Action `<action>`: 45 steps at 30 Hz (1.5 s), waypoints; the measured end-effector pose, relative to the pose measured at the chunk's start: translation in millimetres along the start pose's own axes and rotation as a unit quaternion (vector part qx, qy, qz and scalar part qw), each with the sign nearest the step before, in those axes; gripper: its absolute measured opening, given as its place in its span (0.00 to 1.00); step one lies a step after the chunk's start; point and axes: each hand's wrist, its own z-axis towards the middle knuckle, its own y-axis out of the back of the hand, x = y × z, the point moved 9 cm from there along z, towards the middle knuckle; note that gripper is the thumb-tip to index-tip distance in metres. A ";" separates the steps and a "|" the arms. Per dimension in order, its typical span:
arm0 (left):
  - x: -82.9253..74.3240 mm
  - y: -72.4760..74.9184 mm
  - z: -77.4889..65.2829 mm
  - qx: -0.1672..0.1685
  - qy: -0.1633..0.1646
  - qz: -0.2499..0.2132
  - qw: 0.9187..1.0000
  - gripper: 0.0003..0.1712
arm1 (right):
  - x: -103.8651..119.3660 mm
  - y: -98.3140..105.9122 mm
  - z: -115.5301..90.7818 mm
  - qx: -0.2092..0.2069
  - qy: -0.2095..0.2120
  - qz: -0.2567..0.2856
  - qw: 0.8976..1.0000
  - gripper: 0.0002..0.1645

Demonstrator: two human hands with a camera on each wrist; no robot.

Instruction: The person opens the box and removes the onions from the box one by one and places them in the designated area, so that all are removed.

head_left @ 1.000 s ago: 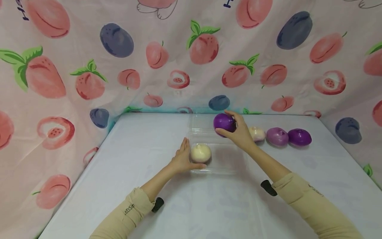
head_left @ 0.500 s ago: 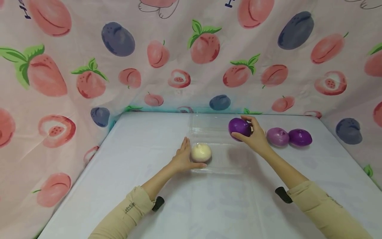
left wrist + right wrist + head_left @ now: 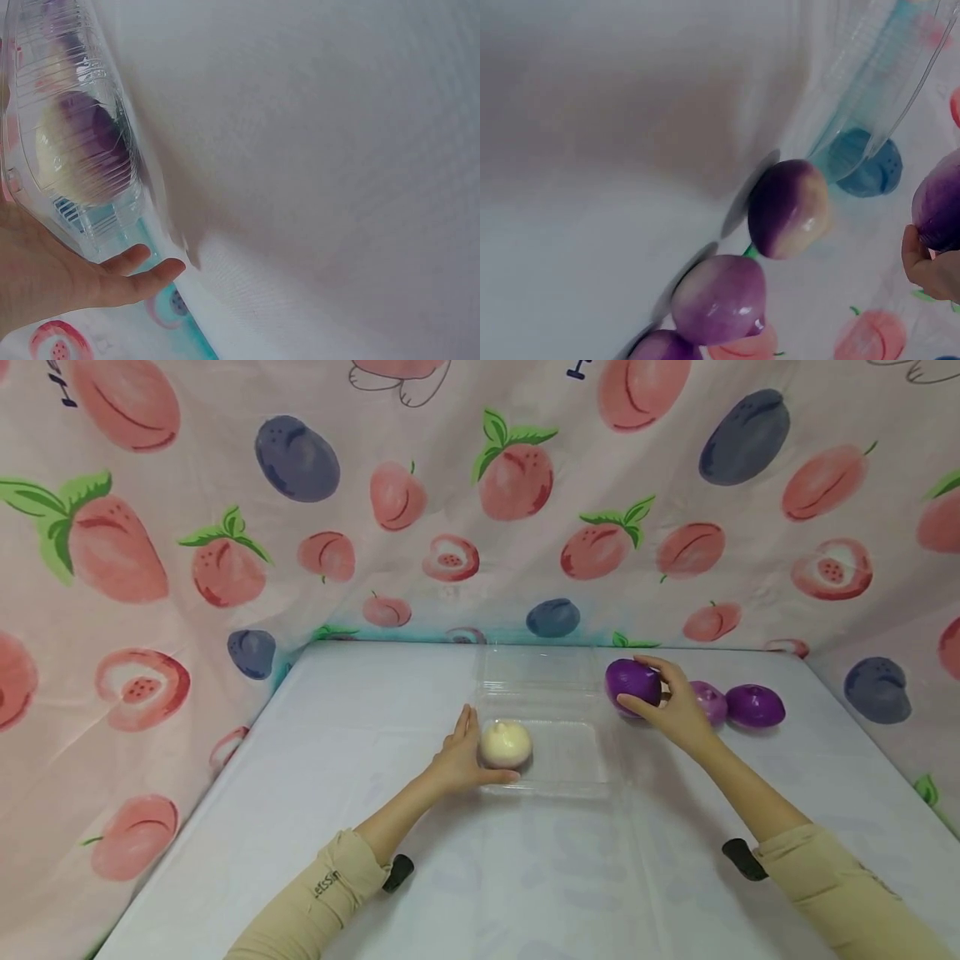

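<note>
A clear plastic clamshell box [image 3: 566, 756] lies with its lid folded back on the white table. Inside its left end sits a cream onion-like vegetable [image 3: 506, 744], whose purple underside shows through the wall in the left wrist view. My left hand [image 3: 459, 762] rests against the box's left front corner, fingers straight along the side and thumb along the front. Above the table, right of the box, my right hand [image 3: 678, 710] holds a purple onion [image 3: 630, 683] between thumb and fingers. Another cream-and-purple vegetable [image 3: 789, 210] is hidden behind that hand in the head view.
A pink-purple onion [image 3: 712, 702] and a dark purple onion [image 3: 755, 706] sit side by side on the table's right. Behind the table hangs a fruit-printed cloth [image 3: 450, 460].
My right hand has carried the purple onion to the right, from over the box's right part to beside it. My left hand stays at the box corner.
</note>
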 end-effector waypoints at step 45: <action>-0.3 -0.4 0.8 0.000 0.001 0.005 1.000 0.72 | -53.9 1.7 -19.1 0.101 0.024 -0.132 0.986 0.40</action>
